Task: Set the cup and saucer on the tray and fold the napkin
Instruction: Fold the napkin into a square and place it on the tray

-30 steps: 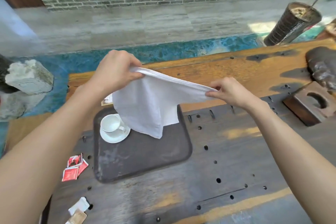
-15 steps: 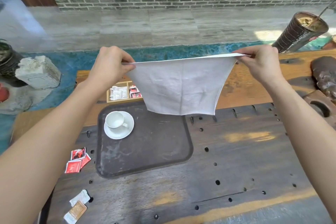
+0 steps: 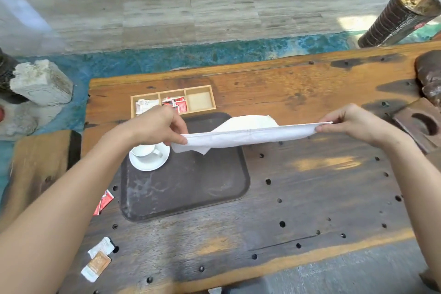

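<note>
A white cloth napkin (image 3: pixel 248 135) is stretched almost flat between both hands, low over the far right part of a dark brown tray (image 3: pixel 191 188). My left hand (image 3: pixel 160 126) pinches its left corner and my right hand (image 3: pixel 353 123) pinches its right corner. The napkin's far part lies back toward the tray's far rim. A white cup (image 3: pixel 144 150) stands upright on a white saucer (image 3: pixel 149 162) in the tray's far left corner, partly hidden by my left hand.
The wooden table (image 3: pixel 310 198) has many round holes. A wooden divided box (image 3: pixel 200 100) with sachets sits beyond the tray. Loose sachets (image 3: pixel 97 262) and a red packet (image 3: pixel 103 201) lie left of the tray. A dark wooden block (image 3: pixel 420 124) sits at right.
The napkin was held up hanging as a sheet; both hands have dropped and spread it nearly horizontal over the tray. My right hand moved down and right.
</note>
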A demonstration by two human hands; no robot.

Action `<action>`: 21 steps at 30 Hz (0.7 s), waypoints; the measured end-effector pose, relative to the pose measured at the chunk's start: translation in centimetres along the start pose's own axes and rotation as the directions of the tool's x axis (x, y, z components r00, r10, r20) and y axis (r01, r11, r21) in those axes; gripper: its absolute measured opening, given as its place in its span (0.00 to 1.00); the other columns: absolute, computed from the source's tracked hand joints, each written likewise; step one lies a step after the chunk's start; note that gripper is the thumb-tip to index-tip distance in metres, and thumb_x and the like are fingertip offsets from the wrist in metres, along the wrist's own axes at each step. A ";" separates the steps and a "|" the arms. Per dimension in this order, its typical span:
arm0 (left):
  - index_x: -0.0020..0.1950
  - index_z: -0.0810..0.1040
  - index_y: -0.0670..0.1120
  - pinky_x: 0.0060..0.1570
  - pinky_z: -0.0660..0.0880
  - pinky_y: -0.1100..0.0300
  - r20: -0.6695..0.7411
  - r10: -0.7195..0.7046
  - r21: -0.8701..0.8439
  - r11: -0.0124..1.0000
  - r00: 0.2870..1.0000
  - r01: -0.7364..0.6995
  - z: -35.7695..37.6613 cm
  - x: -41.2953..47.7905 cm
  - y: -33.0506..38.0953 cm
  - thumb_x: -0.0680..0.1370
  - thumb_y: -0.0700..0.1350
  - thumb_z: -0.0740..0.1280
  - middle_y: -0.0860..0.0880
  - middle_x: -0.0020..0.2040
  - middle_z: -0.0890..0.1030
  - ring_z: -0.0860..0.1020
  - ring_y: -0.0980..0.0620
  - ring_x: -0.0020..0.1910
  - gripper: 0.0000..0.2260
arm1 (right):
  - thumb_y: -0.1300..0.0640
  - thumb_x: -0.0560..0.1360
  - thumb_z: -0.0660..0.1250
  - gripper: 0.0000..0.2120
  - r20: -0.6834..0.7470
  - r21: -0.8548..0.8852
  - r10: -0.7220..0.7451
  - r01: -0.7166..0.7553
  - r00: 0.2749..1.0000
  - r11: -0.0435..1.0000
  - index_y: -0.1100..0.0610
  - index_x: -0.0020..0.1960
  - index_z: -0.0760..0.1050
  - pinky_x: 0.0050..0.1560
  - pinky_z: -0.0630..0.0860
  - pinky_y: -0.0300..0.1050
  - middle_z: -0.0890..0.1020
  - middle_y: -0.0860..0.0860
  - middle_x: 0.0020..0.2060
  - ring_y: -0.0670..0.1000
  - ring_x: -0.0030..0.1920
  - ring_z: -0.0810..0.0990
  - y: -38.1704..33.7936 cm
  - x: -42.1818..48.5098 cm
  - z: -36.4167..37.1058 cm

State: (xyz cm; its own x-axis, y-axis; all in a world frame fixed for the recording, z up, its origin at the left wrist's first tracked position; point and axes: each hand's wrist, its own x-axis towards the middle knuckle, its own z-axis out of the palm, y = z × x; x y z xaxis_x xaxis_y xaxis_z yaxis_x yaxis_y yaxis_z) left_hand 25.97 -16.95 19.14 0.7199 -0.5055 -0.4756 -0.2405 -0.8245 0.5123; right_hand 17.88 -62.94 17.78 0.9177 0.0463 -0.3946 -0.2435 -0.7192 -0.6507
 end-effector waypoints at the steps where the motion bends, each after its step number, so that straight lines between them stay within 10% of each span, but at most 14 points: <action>1: 0.41 0.87 0.49 0.40 0.81 0.59 0.045 -0.004 -0.024 1.000 0.999 0.005 0.7 0.1 -0.1 0.74 0.43 0.77 0.47 0.37 0.87 0.85 0.47 0.37 0.03 | 0.51 0.68 0.77 0.04 0.045 0.023 0.025 -0.026 0.999 0.999 0.46 0.43 0.89 0.39 0.73 0.28 0.89 0.49 0.42 0.36 0.37 0.80 0.7 -0.3 0.6; 13: 0.41 0.85 0.49 0.40 0.78 0.64 0.282 0.103 -0.117 0.990 0.954 -0.072 5.0 -0.6 -2.0 0.76 0.43 0.76 0.52 0.37 0.85 0.85 0.55 0.34 0.05 | 0.52 0.71 0.76 0.09 0.183 0.246 0.243 -0.284 0.952 0.927 0.56 0.47 0.88 0.49 0.77 0.27 0.89 0.54 0.47 0.45 0.48 0.86 6.3 -5.9 4.1; 21: 0.43 0.81 0.47 0.47 0.80 0.50 -0.005 -0.010 -0.304 0.953 1.000 0.008 9.2 4.3 -4.2 0.79 0.41 0.70 0.44 0.47 0.85 0.84 0.45 0.34 0.05 | 0.59 0.79 0.71 0.08 -0.072 0.382 0.389 -0.335 0.918 0.861 0.58 0.45 0.87 0.46 0.85 0.38 0.87 0.58 0.39 0.49 0.40 0.85 8.7 -7.2 10.3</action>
State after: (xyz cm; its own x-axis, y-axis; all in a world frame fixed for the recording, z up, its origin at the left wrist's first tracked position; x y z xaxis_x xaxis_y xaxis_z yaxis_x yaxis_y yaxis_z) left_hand 24.10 -17.97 8.35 0.7252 -0.4964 -0.4771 -0.0257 -0.7120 0.7017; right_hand 5.96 -62.40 8.27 0.7705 -0.2872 -0.5690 -0.6372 -0.3700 -0.6761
